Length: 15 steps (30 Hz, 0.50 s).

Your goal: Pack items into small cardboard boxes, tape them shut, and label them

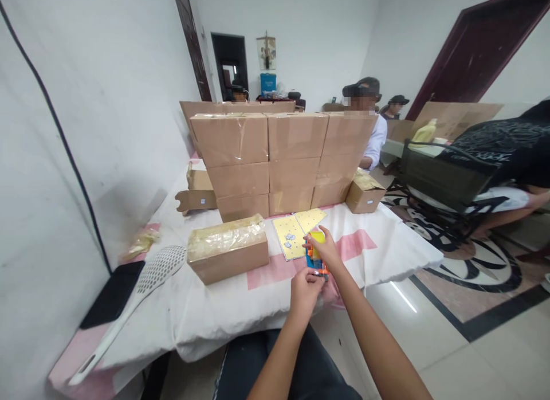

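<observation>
A small plastic toy [317,262] in yellow, blue and orange is between my hands, near the right part of the table's front edge. My right hand [327,252] reaches over it from the right, with thumb and fingers around its yellow upper part. At the near end, my left hand [304,290] is closed in a pinch by an orange part and a small dark piece; the fingers hide most of what they grip. Just beyond the toy lies a yellow patterned sheet [287,239] with small drawings.
Stacked cardboard boxes [292,176] form a wall across the table. A taped box [232,254] stands left of my hands, a smaller box [365,193] at the right. Left lie a white slotted scoop [161,268] and a black flat object [112,294]. People sit beyond and to the right.
</observation>
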Each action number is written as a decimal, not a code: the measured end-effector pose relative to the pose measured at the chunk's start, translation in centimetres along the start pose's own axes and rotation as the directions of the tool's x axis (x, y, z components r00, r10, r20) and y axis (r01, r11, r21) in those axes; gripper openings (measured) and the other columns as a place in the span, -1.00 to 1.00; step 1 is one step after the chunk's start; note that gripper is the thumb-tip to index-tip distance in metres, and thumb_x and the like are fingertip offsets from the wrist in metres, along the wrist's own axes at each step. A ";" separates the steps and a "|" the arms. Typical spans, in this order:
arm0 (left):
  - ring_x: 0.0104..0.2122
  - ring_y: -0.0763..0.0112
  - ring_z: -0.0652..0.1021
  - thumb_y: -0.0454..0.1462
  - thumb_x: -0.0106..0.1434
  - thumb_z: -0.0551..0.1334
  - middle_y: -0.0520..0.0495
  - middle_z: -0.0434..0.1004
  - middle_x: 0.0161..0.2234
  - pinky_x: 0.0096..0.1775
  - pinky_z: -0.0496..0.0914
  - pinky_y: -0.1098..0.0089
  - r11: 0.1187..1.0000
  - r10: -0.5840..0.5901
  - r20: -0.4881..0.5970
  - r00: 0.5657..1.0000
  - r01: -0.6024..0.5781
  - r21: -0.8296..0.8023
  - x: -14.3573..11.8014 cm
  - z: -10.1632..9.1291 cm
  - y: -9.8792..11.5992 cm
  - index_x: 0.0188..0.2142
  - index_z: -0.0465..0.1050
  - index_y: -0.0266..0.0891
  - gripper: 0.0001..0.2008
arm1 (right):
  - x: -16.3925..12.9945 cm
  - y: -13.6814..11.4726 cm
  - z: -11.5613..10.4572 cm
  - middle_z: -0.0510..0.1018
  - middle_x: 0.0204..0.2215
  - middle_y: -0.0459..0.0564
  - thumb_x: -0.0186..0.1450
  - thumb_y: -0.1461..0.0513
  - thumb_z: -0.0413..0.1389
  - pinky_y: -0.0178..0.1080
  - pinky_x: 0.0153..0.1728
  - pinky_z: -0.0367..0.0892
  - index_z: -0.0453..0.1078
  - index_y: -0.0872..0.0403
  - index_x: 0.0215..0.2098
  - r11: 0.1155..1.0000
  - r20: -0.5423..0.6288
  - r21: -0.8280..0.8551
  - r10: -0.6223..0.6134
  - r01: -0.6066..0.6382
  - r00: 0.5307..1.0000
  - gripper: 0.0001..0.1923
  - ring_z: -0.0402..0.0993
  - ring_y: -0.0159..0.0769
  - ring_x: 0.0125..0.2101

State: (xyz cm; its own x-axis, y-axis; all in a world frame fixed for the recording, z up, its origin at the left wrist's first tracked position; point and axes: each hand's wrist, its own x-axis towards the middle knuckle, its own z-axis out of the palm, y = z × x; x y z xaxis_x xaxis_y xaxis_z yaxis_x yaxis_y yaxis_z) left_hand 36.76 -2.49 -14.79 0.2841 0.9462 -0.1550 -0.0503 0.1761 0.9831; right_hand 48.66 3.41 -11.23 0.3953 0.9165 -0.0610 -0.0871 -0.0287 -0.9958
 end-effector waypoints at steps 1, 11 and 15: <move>-0.54 0.40 0.56 -0.33 0.04 0.37 0.01 0.56 -0.56 -0.46 0.34 0.48 1.000 0.002 -0.002 1.000 -0.002 0.014 0.0 0.0 0.0 -0.37 0.48 -0.25 -0.86 | -0.1 0.1 -0.2 0.65 -0.14 0.15 0.11 0.00 0.35 -0.27 -0.47 0.47 -0.07 0.00 0.36 0.999 0.033 0.033 -0.001 0.000 0.999 0.02 0.67 -0.12 -0.32; -0.57 0.43 0.52 -0.30 0.01 0.39 0.01 0.56 -0.57 -0.46 0.34 0.49 0.998 -0.007 0.010 1.000 0.008 -0.063 0.1 -0.3 -1.1 -0.35 0.46 -0.26 -0.81 | -1.1 2.5 -1.8 0.64 -0.18 0.11 0.17 -0.08 0.30 -0.08 -0.24 0.53 -0.05 0.02 0.42 0.972 0.103 0.205 -0.137 0.114 0.985 0.01 0.64 -0.07 -0.23; -0.63 0.47 0.45 -0.25 -0.04 0.44 0.01 0.53 -0.61 -0.49 0.32 0.48 0.998 -0.025 0.009 1.000 0.025 -0.064 0.5 -0.7 -1.7 -0.37 0.45 -0.27 -0.74 | -1.7 2.7 -1.9 0.64 -0.22 0.07 0.18 -0.08 0.28 -0.09 -0.19 0.52 -0.03 0.03 0.39 0.977 0.077 0.178 -0.134 0.119 0.988 -0.03 0.64 -0.07 -0.22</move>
State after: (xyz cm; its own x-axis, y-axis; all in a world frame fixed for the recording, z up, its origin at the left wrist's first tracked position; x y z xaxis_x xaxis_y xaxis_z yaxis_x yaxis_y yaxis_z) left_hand 36.33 -2.19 -16.61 0.2940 0.9390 -0.1785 -0.1038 0.2170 0.9706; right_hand 49.48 1.08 -13.92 0.3319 0.9401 0.0785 -0.2012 0.1519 -0.9677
